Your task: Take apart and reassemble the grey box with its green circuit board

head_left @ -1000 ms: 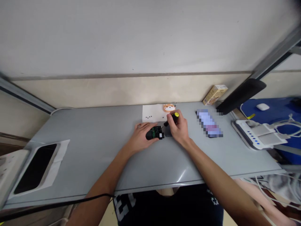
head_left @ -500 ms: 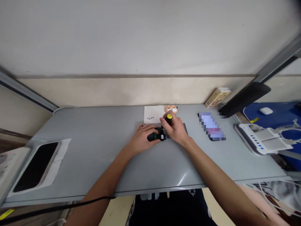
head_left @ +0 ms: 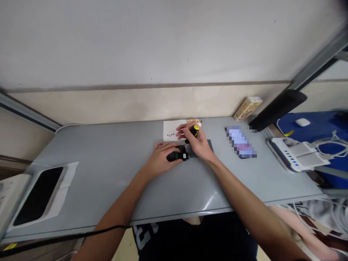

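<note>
Black screwdriver (head_left: 194, 131) (yellow-ended) in right hand (head_left: 200, 143)

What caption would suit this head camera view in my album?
At a grey desk, the left hand grips a small black device while the right hand holds a black-and-yellow screwdriver.

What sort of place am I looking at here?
Perhaps a small electronics workbench: a gray table stands against a wall, the right hand holds a yellow-and-black screwdriver, and the left hand holds a black device with green circuitry showing.
</note>
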